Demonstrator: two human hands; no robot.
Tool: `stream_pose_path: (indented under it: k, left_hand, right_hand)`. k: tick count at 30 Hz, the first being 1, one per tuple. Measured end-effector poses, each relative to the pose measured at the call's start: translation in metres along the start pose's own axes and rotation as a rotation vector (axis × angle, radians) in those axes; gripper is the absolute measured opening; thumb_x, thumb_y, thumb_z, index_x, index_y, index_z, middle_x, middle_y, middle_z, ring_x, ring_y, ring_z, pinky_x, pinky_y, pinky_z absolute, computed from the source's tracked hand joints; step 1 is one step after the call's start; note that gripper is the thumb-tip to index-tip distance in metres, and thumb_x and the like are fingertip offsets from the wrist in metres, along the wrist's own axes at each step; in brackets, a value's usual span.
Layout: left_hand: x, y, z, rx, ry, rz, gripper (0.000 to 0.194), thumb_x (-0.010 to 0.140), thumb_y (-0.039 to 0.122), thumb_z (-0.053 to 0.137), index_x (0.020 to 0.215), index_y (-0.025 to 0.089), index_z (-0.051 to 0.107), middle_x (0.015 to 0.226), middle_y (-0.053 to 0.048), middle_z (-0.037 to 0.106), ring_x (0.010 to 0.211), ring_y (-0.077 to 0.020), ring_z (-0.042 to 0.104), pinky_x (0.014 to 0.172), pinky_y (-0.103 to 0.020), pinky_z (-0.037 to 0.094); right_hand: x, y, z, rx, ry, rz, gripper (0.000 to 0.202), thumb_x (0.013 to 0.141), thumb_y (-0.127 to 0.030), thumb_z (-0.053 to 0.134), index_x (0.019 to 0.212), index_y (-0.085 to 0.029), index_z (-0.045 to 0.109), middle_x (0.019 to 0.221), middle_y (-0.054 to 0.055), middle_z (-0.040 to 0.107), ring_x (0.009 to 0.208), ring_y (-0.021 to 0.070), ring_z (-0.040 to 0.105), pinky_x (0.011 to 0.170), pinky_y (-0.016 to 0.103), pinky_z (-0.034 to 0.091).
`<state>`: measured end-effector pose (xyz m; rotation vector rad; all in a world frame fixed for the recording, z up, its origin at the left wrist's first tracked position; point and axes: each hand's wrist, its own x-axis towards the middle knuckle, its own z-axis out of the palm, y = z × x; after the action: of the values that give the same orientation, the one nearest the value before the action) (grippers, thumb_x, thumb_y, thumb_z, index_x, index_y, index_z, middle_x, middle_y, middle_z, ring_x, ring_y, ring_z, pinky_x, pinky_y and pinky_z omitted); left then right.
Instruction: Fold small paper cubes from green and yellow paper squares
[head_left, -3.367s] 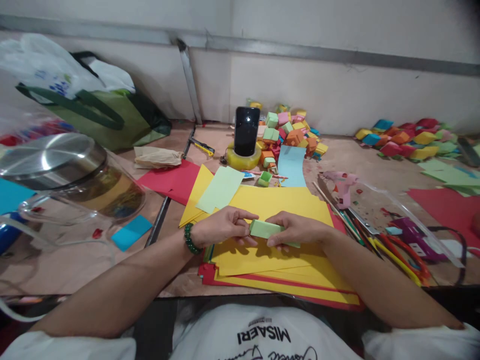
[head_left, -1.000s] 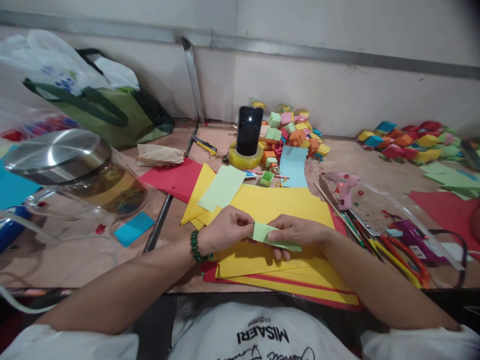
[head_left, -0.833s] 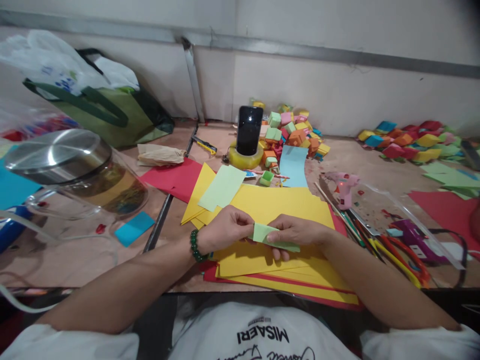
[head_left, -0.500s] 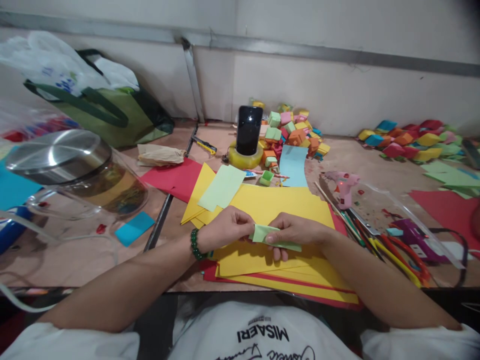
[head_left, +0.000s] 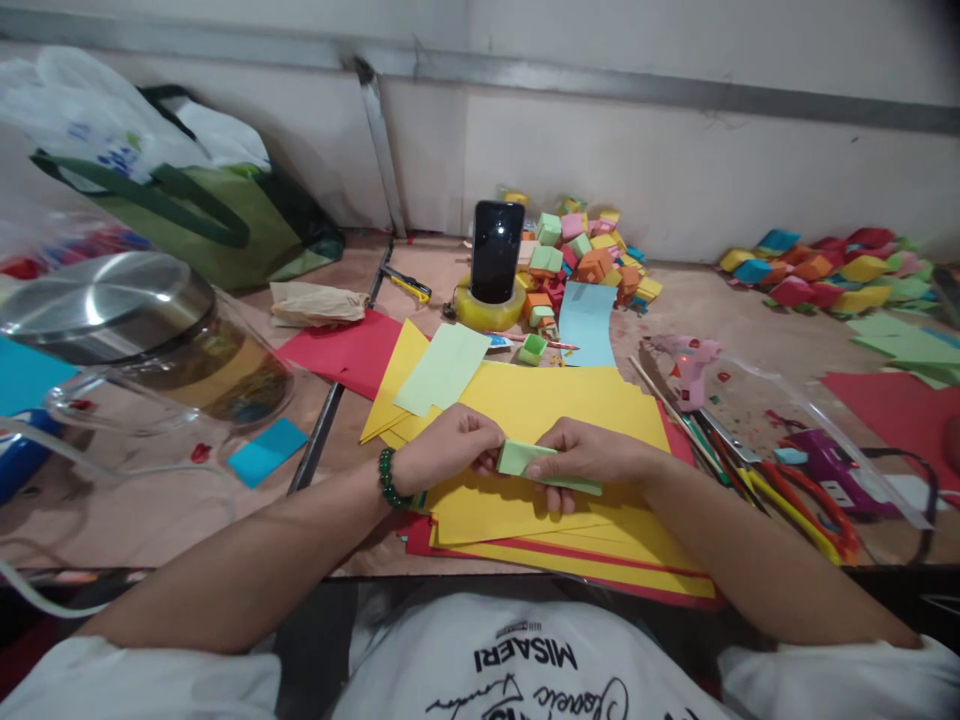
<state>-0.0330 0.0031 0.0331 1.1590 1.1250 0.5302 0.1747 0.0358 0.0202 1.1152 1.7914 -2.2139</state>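
Note:
A light green paper strip (head_left: pixel 517 458), folded over, is between my two hands above a stack of yellow paper (head_left: pixel 570 400). My right hand (head_left: pixel 589 457) pinches it, thumb on top and fingers beneath. The fingertips of my left hand (head_left: pixel 457 440) are closed on the strip's left end. A green bead bracelet (head_left: pixel 388 478) circles my left wrist. Beyond my left hand, a flat pale green sheet (head_left: pixel 442 368) lies over yellow pieces.
Behind stand a phone (head_left: pixel 497 250) in a yellow tape roll (head_left: pixel 491 308) and a heap of coloured paper cubes (head_left: pixel 592 262). A pink glue gun (head_left: pixel 694 370) and scissors (head_left: pixel 806 500) lie right. A glass jar (head_left: pixel 240 370) and green bag (head_left: pixel 225 225) are left.
The left part of the green strip has been turned and now lies flatter at my left fingertips. Both hands keep hold of it. The view has shifted slightly.

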Motion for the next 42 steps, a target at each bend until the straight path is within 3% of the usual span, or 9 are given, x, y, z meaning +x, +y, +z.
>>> stream_pose_path:
  k: [5,8,15,27,35,39,42]
  left_hand:
    - [-0.001,-0.002,0.002,0.164,0.062,0.13,0.021,0.069,0.028,0.065,0.055,0.012,0.065,0.05,-0.001,0.06,0.047,-0.0074,0.047,0.044,-0.016,0.034]
    - [0.0,-0.004,0.003,0.198,0.064,0.166,0.027,0.073,0.03,0.062,0.053,0.012,0.064,0.047,0.0,0.057,0.046,-0.0069,0.044,0.044,-0.017,0.032]
    - [0.002,-0.005,-0.001,0.119,-0.02,0.102,0.026,0.074,0.03,0.062,0.055,0.013,0.064,0.045,0.001,0.056,0.043,-0.007,0.045,0.044,-0.017,0.036]
    - [0.003,-0.005,0.0,0.101,0.013,0.071,0.029,0.074,0.032,0.063,0.053,0.014,0.059,0.044,0.001,0.055,0.042,-0.0067,0.048,0.043,-0.016,0.034]
    - [0.004,-0.007,0.004,-0.039,-0.032,-0.058,0.022,0.069,0.027,0.073,0.061,0.013,0.058,0.052,0.001,0.063,0.051,-0.0108,0.065,0.046,-0.015,0.041]
    - [0.004,-0.005,0.002,-0.042,-0.03,-0.041,0.027,0.066,0.026,0.077,0.059,0.013,0.055,0.047,0.003,0.059,0.049,-0.0118,0.065,0.043,-0.014,0.041]
    - [0.007,-0.005,-0.005,-0.065,0.007,-0.036,0.032,0.061,0.03,0.082,0.061,0.013,0.056,0.045,0.004,0.057,0.049,-0.0126,0.066,0.04,-0.013,0.036]
  right_hand:
    - [0.0,-0.002,0.003,-0.005,0.019,0.01,0.052,0.066,-0.063,0.071,0.067,-0.012,0.061,0.053,0.002,0.067,0.043,0.0095,0.061,0.045,0.019,0.046]
    - [0.001,-0.003,0.005,-0.024,0.032,0.012,0.05,0.067,-0.062,0.071,0.067,-0.013,0.061,0.054,0.002,0.067,0.044,0.0091,0.06,0.046,0.019,0.047]
    - [-0.001,-0.003,0.008,-0.045,0.096,0.04,0.047,0.063,-0.056,0.077,0.073,-0.012,0.066,0.061,0.004,0.07,0.048,0.0096,0.062,0.049,0.02,0.05]
    - [-0.002,-0.006,0.012,-0.067,0.189,0.058,0.04,0.064,-0.05,0.078,0.072,-0.012,0.068,0.057,0.002,0.068,0.044,0.0088,0.059,0.042,0.018,0.045]
    - [-0.002,-0.011,0.015,-0.064,0.132,0.03,0.042,0.064,-0.049,0.077,0.078,-0.01,0.069,0.056,0.001,0.067,0.041,0.0077,0.056,0.041,0.019,0.044]
    - [-0.001,-0.007,0.01,-0.074,0.129,-0.023,0.042,0.07,-0.05,0.074,0.084,-0.011,0.07,0.06,0.002,0.069,0.042,0.0073,0.058,0.043,0.018,0.044]
    - [-0.002,-0.005,-0.001,-0.044,0.118,-0.075,0.045,0.069,-0.055,0.073,0.075,-0.011,0.066,0.058,0.003,0.069,0.041,0.0075,0.058,0.043,0.018,0.043]
